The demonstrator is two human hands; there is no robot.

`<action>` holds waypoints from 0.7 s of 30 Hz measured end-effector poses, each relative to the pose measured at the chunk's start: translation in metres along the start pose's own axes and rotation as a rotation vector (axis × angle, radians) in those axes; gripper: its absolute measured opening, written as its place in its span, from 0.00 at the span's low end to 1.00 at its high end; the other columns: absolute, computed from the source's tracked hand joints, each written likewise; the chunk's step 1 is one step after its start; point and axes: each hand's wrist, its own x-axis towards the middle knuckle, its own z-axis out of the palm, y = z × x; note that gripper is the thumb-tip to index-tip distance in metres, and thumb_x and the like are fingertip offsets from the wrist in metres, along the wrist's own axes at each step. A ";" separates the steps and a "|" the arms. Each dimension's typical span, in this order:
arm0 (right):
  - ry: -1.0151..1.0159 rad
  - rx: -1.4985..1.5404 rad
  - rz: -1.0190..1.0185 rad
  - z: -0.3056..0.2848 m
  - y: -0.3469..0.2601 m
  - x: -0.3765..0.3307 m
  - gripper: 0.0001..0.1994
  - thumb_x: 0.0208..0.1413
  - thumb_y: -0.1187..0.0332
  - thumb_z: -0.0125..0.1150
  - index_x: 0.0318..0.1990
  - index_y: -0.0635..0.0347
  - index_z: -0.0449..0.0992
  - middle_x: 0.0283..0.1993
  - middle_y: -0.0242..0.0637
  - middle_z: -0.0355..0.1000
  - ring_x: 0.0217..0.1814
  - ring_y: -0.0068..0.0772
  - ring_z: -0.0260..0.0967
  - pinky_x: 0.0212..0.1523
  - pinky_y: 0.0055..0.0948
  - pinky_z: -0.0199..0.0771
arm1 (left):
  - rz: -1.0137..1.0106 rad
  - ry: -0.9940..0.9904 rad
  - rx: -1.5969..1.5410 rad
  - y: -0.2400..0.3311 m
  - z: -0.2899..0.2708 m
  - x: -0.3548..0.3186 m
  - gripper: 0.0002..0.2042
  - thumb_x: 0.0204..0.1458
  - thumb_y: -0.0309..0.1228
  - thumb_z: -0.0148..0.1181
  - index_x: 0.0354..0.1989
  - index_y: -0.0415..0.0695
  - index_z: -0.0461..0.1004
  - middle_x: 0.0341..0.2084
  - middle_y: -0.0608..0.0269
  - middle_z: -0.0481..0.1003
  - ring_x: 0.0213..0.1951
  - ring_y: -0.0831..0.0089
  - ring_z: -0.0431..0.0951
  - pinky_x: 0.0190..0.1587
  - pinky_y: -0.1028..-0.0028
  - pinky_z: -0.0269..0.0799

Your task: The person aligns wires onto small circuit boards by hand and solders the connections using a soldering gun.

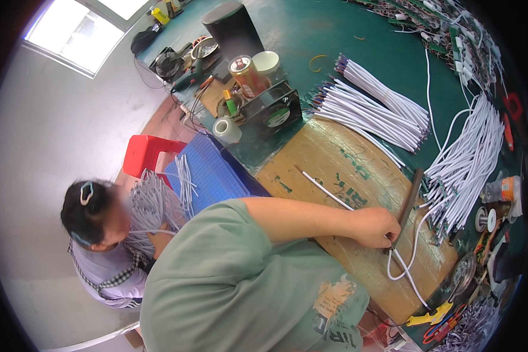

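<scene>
My left hand (376,228) reaches across a brown board (328,146), its fingers closed in a pinch at the near end of a dark narrow bar (409,202). A looped white cable (414,249) runs out from the fingertips; its pinched end is mostly hidden. Partly under my forearm and hand lies a straight white cable (328,192), with a bare brownish tip at its far end. Right of the bar, a big bundle of white cables (466,158) spreads over the board's edge. My right hand does not show.
Tied white cable bundles (375,108) lie beyond the board. A black fan (273,111), a drink can (249,76) and a tape roll (226,130) stand at its left. Yellow-handled pliers (431,315) lie near right. A co-worker (108,234) handles cables beside a blue crate (208,176).
</scene>
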 end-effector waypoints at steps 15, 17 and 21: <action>0.485 0.432 0.881 0.128 0.099 -0.367 0.23 0.53 0.57 0.67 0.57 0.50 0.78 0.52 0.41 0.79 0.54 0.40 0.76 0.57 0.37 0.73 | -0.184 -0.091 0.127 0.016 -0.013 -0.004 0.09 0.51 0.30 0.68 0.39 0.42 0.81 0.36 0.57 0.80 0.38 0.65 0.81 0.42 0.69 0.76; 0.588 0.519 1.014 0.175 0.093 -0.408 0.23 0.53 0.58 0.67 0.56 0.50 0.78 0.52 0.41 0.79 0.54 0.40 0.76 0.57 0.37 0.73 | -0.251 -0.091 0.100 0.013 -0.014 -0.002 0.08 0.50 0.28 0.69 0.37 0.40 0.80 0.34 0.59 0.79 0.37 0.69 0.80 0.42 0.72 0.75; 0.721 0.665 1.155 0.273 0.082 -0.435 0.22 0.53 0.58 0.67 0.56 0.50 0.79 0.52 0.40 0.79 0.54 0.39 0.76 0.57 0.37 0.73 | -0.246 -0.109 0.092 0.013 -0.015 0.001 0.09 0.49 0.26 0.69 0.38 0.40 0.80 0.34 0.58 0.79 0.36 0.67 0.80 0.41 0.71 0.75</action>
